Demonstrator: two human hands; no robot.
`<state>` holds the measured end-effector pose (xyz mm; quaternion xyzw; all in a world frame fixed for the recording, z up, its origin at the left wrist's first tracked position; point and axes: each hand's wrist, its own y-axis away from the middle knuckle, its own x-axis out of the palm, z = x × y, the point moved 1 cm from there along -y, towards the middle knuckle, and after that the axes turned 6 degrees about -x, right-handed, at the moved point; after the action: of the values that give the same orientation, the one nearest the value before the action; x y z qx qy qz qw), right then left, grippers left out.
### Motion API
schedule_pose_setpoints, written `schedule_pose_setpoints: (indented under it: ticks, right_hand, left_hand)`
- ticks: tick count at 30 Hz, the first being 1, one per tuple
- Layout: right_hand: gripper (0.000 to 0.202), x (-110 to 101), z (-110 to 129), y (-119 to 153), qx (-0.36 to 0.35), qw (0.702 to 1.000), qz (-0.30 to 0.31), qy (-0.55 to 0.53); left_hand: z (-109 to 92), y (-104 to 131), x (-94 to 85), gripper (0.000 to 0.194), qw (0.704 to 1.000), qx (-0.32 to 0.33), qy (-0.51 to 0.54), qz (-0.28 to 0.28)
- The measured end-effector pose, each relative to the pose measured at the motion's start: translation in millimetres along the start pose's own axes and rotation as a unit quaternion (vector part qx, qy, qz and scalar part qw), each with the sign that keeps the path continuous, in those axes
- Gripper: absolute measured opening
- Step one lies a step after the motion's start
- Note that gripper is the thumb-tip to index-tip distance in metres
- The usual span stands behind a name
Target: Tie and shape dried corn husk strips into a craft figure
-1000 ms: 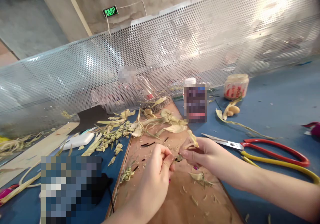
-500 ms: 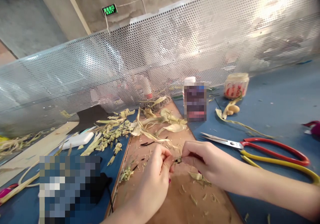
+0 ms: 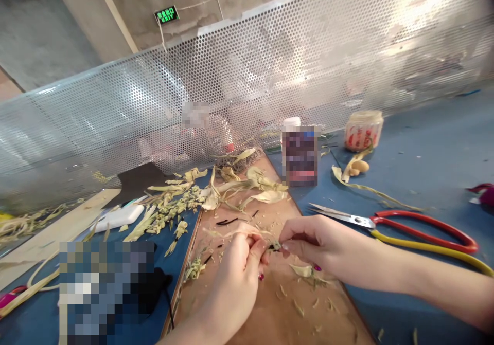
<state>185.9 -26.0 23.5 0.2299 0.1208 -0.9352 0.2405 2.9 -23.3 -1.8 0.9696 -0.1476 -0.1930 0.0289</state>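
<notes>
Above the brown board (image 3: pixel 270 309) my two hands meet, fingers closed. My left hand (image 3: pixel 245 262) pinches a small dark and pale-green piece (image 3: pixel 274 247) between thumb and fingers; its exact kind is too small to tell. A thin pale strip of dried husk (image 3: pixel 218 232) shows just behind that hand. My right hand (image 3: pixel 312 242) has thumb and forefinger pressed together at the piece's right end; what lies between those fingertips is hidden. Scissors (image 3: pixel 363 221) with one red and one yellow handle lie beyond my right wrist, blades slightly apart.
Dried husk leaves (image 3: pixel 262 185) and small pale bits (image 3: pixel 177 201) cover the board's far end and left side. A glass jar (image 3: pixel 363 131), a blurred-out box (image 3: pixel 301 157) and a white case (image 3: pixel 118 217) stand about. Behind runs a perforated metal screen (image 3: pixel 247 72).
My right fingertips have shifted slightly right, showing more of the small piece. The pale strip behind my left hand has come into view. The camera view has moved a little.
</notes>
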Motion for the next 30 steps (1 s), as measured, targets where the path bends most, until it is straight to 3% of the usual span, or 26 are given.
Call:
schedule_pose_setpoints:
  ticks: [5,12,21,30]
  right_hand:
    - [0.015,-1.7,3.3,1.2,0.016,1.000,0.017,-0.009]
    - [0.016,3.1,-3.2,1.4,-0.004,1.000,-0.006,0.004]
    - [0.019,2.8,2.4,1.6,0.059,0.992,-0.006,-0.109]
    - [0.016,7.4,-1.4,-0.6,0.012,0.991,-0.034,-0.126]
  left_hand:
    - [-3.2,-1.4,-3.2,0.020,1.000,0.009,-0.011,0.022]
    - [-12.3,4.0,-6.6,0.017,0.999,0.005,-0.002,0.054]
    - [-11.3,10.0,-1.5,0.013,0.995,0.055,-0.070,0.053]
    - [-12.1,10.8,0.7,0.014,0.993,0.045,-0.072,0.076]
